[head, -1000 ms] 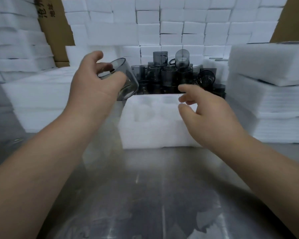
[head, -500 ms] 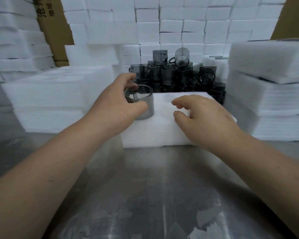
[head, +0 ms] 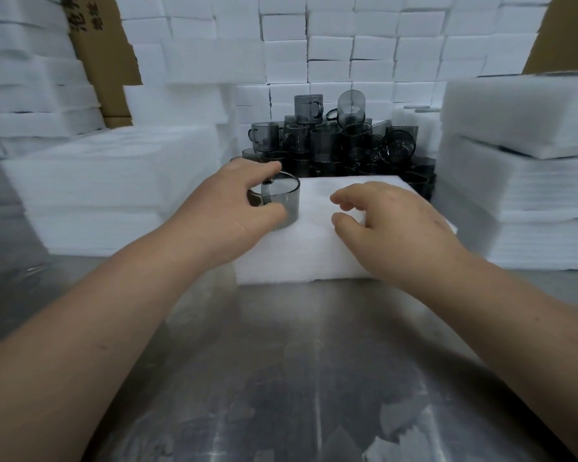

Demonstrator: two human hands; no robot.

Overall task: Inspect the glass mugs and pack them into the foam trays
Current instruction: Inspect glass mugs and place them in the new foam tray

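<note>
- One smoky glass mug [head: 282, 195] is being gripped by the left hand [head: 227, 208], upright, at the near left corner of the foam tray [head: 301, 258].
- Its rim is being spanned by the fingers [head: 257, 168]: the thumb is being pressed against the near wall, while the far edge is being hooked by the others.
- Its base is being hidden by hand and foam.
- Nothing is being grasped by the right hand [head: 391, 221]; its fingers are being held loosely curled over the tray top, beside the mug but apart from it. Contact with the foam cannot be told.
- The tray is being carried by the metal surface [head: 281, 378], with a pile of mugs [head: 334, 141] just behind it.
</note>
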